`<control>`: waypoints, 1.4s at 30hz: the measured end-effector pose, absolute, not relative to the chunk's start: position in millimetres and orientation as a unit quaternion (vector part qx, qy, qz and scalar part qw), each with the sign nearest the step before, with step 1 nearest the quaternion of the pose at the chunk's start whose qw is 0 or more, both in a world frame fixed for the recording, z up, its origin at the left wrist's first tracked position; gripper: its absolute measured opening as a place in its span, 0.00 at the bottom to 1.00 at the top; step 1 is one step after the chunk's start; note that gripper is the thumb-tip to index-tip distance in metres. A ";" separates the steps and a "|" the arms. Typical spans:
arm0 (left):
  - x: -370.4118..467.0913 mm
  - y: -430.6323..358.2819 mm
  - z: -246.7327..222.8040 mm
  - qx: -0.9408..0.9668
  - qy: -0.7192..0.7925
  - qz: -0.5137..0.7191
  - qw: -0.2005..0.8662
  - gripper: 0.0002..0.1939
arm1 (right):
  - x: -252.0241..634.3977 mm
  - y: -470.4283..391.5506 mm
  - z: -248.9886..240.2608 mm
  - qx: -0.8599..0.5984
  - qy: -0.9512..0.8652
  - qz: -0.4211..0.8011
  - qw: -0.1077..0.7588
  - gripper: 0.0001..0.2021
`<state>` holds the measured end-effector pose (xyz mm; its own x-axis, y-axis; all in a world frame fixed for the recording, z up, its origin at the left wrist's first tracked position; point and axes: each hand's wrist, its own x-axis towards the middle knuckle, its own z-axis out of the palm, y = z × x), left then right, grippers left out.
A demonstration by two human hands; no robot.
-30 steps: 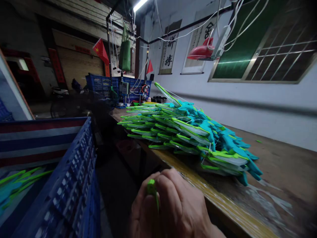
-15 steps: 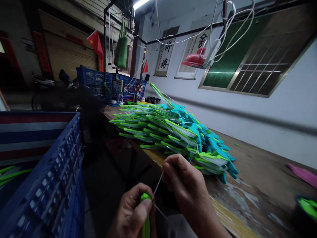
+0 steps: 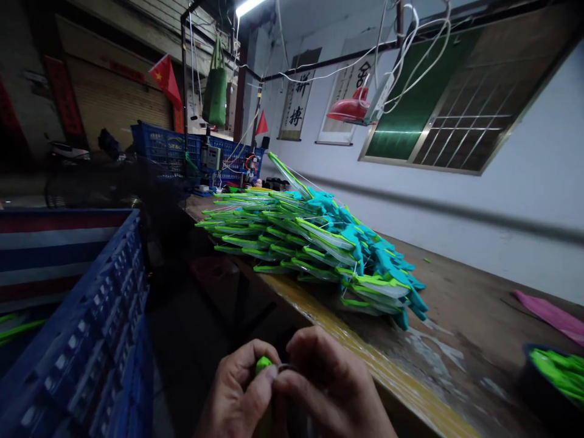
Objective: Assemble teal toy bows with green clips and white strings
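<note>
My left hand [image 3: 244, 386] is closed around a bright green plastic piece [image 3: 263, 364], whose tip shows between thumb and forefinger. My right hand [image 3: 326, 380] is close beside it, thumb and finger pinching a thin pale string [image 3: 286, 367] at the green piece. Most of the green piece is hidden by the hands. Beyond them, on the table, lies a large pile of toy-like items [image 3: 292, 237] with lime-green arms, clear film, white strings and turquoise handle-shaped ends.
A blue plastic crate [image 3: 91, 328] with a striped lining stands on the left. The brown table [image 3: 460, 298] has a yellow front edge. A dark tub of green parts [image 3: 554, 371] and a pink cloth [image 3: 547, 313] are at right. A red lamp [image 3: 349, 109] hangs above.
My right hand has come down toward my left hand; the string stretched between them is now a short loop. The view has shifted slightly right. My left hand keeps its hold.
</note>
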<state>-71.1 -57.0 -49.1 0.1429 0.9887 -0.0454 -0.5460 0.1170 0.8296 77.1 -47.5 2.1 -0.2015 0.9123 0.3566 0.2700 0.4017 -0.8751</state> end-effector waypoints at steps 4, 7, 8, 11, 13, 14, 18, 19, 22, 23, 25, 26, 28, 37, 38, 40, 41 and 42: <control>-73.5 -56.1 -41.6 0.355 0.283 0.531 0.715 0.21 | 71.8 -42.5 -2.9 -0.408 -0.532 0.571 0.474 0.23; -71.5 -56.5 -36.9 0.344 0.272 0.534 0.723 0.21 | 67.8 -39.9 -5.6 -0.386 -0.468 0.646 0.463 0.24; -70.2 -56.5 -36.7 0.338 0.271 0.540 0.721 0.21 | 66.6 -40.0 -6.2 -0.386 -0.454 0.657 0.462 0.24; -66.2 -56.2 -39.8 0.304 0.275 0.560 0.720 0.23 | 63.8 -42.3 -8.4 -0.374 -0.435 0.681 0.455 0.23; -64.7 -55.4 -43.3 0.273 0.287 0.567 0.723 0.23 | 64.0 -44.5 -10.3 -0.357 -0.433 0.699 0.443 0.22; -64.4 -54.7 -44.9 0.257 0.291 0.572 0.723 0.22 | 65.3 -45.4 -11.1 -0.351 -0.441 0.702 0.435 0.22; -66.3 -51.6 -48.4 0.246 0.258 0.576 0.736 0.18 | 76.4 -46.7 -9.7 -0.369 -0.600 0.565 0.430 0.14; -66.8 -51.1 -48.2 0.248 0.246 0.569 0.744 0.17 | 79.3 -46.5 -8.1 -0.367 -0.659 0.489 0.437 0.11; -67.0 -51.4 -46.3 0.219 0.209 0.553 0.776 0.14 | 83.9 -45.8 -2.9 -0.329 -0.778 0.309 0.437 0.08; -66.6 -52.0 -45.8 0.207 0.198 0.551 0.784 0.13 | 83.9 -45.7 -1.7 -0.316 -0.797 0.284 0.429 0.08; -65.7 -53.4 -45.6 0.198 0.191 0.553 0.786 0.13 | 82.5 -45.5 -1.0 -0.309 -0.815 0.262 0.414 0.09; -65.4 -54.0 -45.9 0.204 0.200 0.555 0.781 0.14 | 81.5 -45.5 -1.6 -0.315 -0.817 0.249 0.414 0.09; -65.0 -54.7 -46.7 0.222 0.236 0.558 0.764 0.16 | 79.8 -45.3 -4.1 -0.338 -0.811 0.233 0.417 0.10; -65.1 -52.6 -49.4 0.266 0.284 0.557 0.733 0.18 | 78.5 -44.0 -20.6 -0.383 -0.774 0.211 0.458 0.08; -65.4 -52.6 -50.3 0.251 0.275 0.554 0.744 0.18 | 78.5 -44.5 -21.7 -0.369 -0.787 0.179 0.462 0.08; -65.9 -53.0 -51.5 0.230 0.265 0.553 0.756 0.17 | 78.7 -46.0 -23.3 -0.345 -0.804 0.148 0.461 0.07; -66.0 -53.4 -51.5 0.225 0.263 0.553 0.758 0.16 | 79.0 -46.8 -23.8 -0.334 -0.812 0.144 0.457 0.08; -66.0 -53.9 -51.4 0.220 0.263 0.554 0.759 0.16 | 79.4 -47.6 -24.2 -0.324 -0.819 0.141 0.452 0.10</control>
